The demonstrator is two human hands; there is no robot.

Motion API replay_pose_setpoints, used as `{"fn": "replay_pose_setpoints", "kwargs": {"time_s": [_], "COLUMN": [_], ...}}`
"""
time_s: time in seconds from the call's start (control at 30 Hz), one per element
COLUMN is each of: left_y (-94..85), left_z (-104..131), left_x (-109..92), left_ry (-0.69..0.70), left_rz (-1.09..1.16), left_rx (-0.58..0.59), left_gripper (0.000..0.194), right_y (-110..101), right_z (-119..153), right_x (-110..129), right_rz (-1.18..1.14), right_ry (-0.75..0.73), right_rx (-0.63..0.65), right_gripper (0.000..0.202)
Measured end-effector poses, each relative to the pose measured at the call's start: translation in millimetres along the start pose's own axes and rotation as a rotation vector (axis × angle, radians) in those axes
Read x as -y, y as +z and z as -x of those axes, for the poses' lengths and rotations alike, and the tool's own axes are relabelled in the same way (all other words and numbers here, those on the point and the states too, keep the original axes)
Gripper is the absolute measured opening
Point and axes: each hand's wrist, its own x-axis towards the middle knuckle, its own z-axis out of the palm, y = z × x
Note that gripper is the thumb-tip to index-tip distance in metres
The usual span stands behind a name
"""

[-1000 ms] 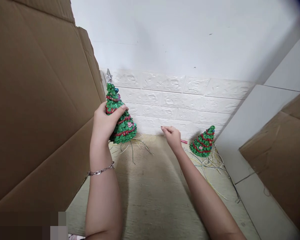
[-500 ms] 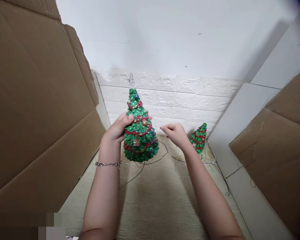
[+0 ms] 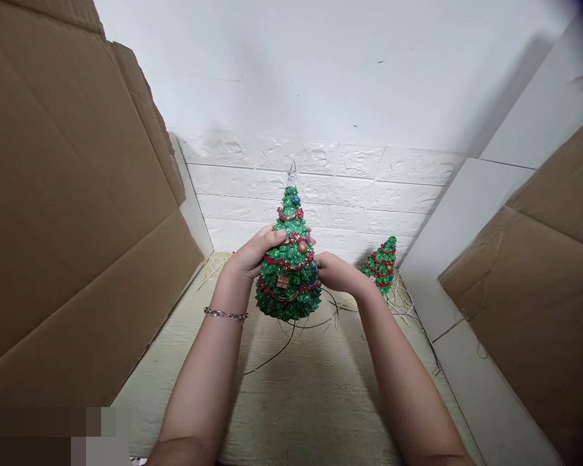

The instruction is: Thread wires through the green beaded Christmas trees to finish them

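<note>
Tree figurine of glittering green foliage with red garlands (image 3: 291, 298) stands upright between the two hands in the head view, over the middle of the pale greenish wooden tabletop (image 3: 301, 408). The left hand (image 3: 258, 251) is wrapped round its left side, thumb pressed on the front. The right hand (image 3: 341, 273) is curled at its right side, fingertips partly hidden behind the foliage; whether they pinch anything, I cannot tell. A clear, pointed star topper (image 3: 292, 173) crowns the tree, with a shiny blue ball (image 3: 296, 200) just below, a copper-coloured ball (image 3: 302, 247) mid-height and a pinkish-brown gift box (image 3: 282, 281) lower down. A thin dark wire (image 3: 274, 357) trails beneath the base.
</note>
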Motion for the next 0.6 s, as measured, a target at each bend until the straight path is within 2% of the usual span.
{"fn": "replay_pose_setpoints", "kwargs": {"time_s": [0.1, 0.2, 0.3, 0.4, 0.6], "left_y": [4.7, 7.8, 7.7, 5.0, -2.0], "left_z": [2, 4, 5, 5, 3], "left_x": [2, 3, 3, 2, 2], "left_ry": [-0.004, -0.011, -0.019, -0.022, 0.004], "left_rz": [0.034, 0.036, 0.039, 0.056, 0.062], "left_rx": [0.013, 0.019, 0.034, 0.043, 0.021], "left_gripper": [0.054, 0.053, 0.053, 0.055, 0.055], "right_y": [0, -1, -3, -4, -1], "right_z": [1, 4, 6, 6, 1], "right_x": [0, 2, 3, 0, -10], "right_rz": [0.044, -0.014, -0.158, -0.295, -0.513], "right_ry": [-0.04, -0.07, 0.043, 0.119, 0.081], "right_rx": [0.057, 0.11, 0.158, 0.094, 0.065], "right_gripper": [0.022, 0.021, 0.018, 0.031, 0.051]}}
